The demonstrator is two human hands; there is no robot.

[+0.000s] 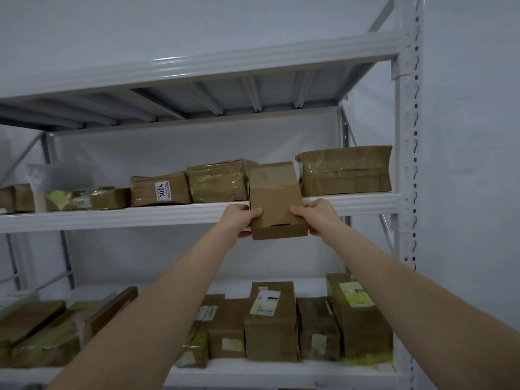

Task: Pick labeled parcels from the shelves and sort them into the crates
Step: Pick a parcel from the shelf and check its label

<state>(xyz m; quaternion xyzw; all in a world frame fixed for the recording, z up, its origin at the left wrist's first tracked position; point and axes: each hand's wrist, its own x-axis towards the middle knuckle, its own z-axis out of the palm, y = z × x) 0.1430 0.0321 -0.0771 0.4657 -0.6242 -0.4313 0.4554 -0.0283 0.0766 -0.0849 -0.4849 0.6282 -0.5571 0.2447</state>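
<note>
Left hand (241, 220), right hand (318, 218) raised, gripping parcel (277, 209) sides.

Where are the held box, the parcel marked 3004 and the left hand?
held box (277, 205): head view, middle of its facing side.
3004 parcel (162, 190): head view, on its white label.
left hand (240, 220): head view, back of the hand.
</note>
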